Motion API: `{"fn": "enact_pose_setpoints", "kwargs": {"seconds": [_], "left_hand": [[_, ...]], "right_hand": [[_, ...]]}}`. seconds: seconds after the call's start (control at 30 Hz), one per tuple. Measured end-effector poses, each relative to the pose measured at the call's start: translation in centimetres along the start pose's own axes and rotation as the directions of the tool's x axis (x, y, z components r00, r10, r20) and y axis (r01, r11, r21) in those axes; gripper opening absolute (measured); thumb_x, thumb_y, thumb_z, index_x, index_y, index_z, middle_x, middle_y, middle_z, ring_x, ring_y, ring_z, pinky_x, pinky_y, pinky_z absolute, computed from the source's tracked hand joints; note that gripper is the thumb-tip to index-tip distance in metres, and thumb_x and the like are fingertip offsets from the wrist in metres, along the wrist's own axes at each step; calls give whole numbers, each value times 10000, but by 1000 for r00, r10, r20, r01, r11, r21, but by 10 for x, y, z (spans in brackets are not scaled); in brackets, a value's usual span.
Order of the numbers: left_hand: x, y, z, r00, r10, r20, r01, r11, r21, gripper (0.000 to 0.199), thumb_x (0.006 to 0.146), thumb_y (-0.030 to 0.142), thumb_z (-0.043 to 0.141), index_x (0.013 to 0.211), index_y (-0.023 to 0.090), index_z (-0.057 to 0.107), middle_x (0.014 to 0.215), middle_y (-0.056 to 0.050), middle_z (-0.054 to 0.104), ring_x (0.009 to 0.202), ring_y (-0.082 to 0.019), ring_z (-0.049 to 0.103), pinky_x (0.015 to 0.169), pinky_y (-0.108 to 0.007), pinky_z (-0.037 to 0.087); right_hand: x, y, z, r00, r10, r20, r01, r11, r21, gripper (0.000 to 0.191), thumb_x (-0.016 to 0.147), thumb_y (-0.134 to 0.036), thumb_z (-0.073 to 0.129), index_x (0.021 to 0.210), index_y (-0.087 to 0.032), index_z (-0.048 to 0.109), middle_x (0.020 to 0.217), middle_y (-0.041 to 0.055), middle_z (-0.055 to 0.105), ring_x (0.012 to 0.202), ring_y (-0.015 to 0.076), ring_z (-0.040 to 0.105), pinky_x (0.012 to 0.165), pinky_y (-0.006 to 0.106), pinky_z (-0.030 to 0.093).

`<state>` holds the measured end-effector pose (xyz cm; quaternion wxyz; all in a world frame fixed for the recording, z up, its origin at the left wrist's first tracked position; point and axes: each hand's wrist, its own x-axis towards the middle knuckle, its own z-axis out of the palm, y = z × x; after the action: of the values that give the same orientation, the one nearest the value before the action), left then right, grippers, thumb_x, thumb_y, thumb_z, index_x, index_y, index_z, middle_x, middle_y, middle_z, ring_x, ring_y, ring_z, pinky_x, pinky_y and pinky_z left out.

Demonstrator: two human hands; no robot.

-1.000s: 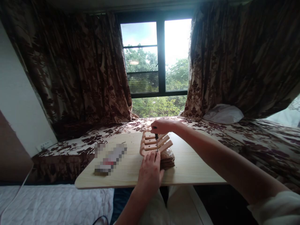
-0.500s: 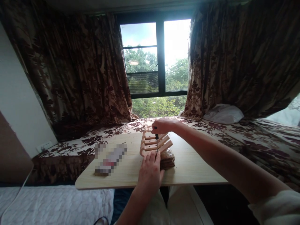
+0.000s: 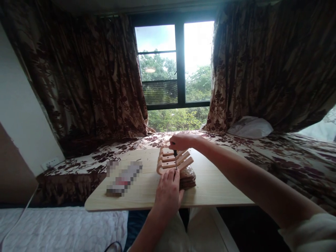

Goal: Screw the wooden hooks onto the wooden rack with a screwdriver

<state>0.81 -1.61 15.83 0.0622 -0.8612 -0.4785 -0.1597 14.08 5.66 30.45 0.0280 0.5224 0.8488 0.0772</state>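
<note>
A screwdriver (image 3: 175, 153) stands upright in my right hand (image 3: 183, 141), whose fingers wrap round the top of its dark handle. Its thin shaft points down at the near end of a pale wooden rack (image 3: 168, 158) with curved ends and several slats. My left hand (image 3: 168, 187) grips the near part of this rack, fingers close beside the screwdriver tip. The tip and whatever lies under it are hidden by those fingers. Beneath the slats on the right sits a stack of brown, plastic-wrapped pieces (image 3: 189, 178).
The pale wooden table (image 3: 217, 190) carries a blurred-out box (image 3: 124, 180) on the left. A patterned cloth (image 3: 278, 157) covers the ledge behind, with a white plastic bag (image 3: 250, 127) on it. Patterned curtains (image 3: 99, 77) flank the window.
Almost nothing differs. My right hand and the screwdriver handle have shifted very slightly to the left; my left hand stays in place on the wooden rack.
</note>
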Motion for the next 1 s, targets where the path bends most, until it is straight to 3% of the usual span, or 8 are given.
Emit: {"fn": "enact_pose_setpoints", "kwargs": {"seconds": [0.13, 0.3, 0.57, 0.83, 1.0], "left_hand": [[1, -1, 1, 1000, 7, -8, -7, 1000, 9, 620, 816, 207, 550, 1396, 77, 374, 1418, -161, 415, 1322, -311, 349, 1127, -451, 250], [2, -1, 1, 1000, 9, -12, -9, 1000, 14, 614, 820, 208, 542, 1394, 74, 374, 1410, -163, 422, 1320, -307, 355, 1129, -455, 245], [0, -1, -1, 1000, 9, -19, -8, 1000, 18, 603, 810, 218, 559, 1379, 94, 400, 1396, -147, 439, 1315, -301, 365, 1124, -443, 262], [2, 0, -1, 1000, 11, -12, -11, 1000, 14, 602, 808, 203, 555, 1374, 70, 399, 1400, -166, 430, 1321, -305, 357, 1130, -449, 248], [1, 0, -1, 1000, 15, -25, -15, 1000, 12, 594, 803, 212, 559, 1366, 96, 410, 1395, -148, 439, 1323, -290, 361, 1132, -439, 250]], "right_hand": [[-1, 1, -3, 999, 35, -1, -35, 999, -11, 279, 920, -356, 539, 1100, -151, 594, 1060, 67, 623, 870, 180, 620, 743, 374, 525], [-9, -1, -12, 1000, -21, 6, 21, 1000, 3, 256, 916, -348, 544, 1073, -155, 609, 1064, 58, 626, 887, 186, 616, 762, 377, 519], [-1, 2, -3, 999, 36, -8, -36, 999, -17, 283, 920, -356, 538, 1110, -153, 590, 1076, 69, 619, 887, 185, 618, 755, 382, 523], [-7, -1, -7, 1000, -27, 9, 27, 1000, -2, 260, 918, -348, 542, 1079, -155, 606, 1069, 60, 625, 892, 187, 617, 766, 381, 518], [0, 3, 2, 999, 46, 9, -46, 999, -22, 279, 920, -353, 538, 1110, -155, 591, 1080, 69, 618, 890, 186, 617, 758, 382, 522]]}}
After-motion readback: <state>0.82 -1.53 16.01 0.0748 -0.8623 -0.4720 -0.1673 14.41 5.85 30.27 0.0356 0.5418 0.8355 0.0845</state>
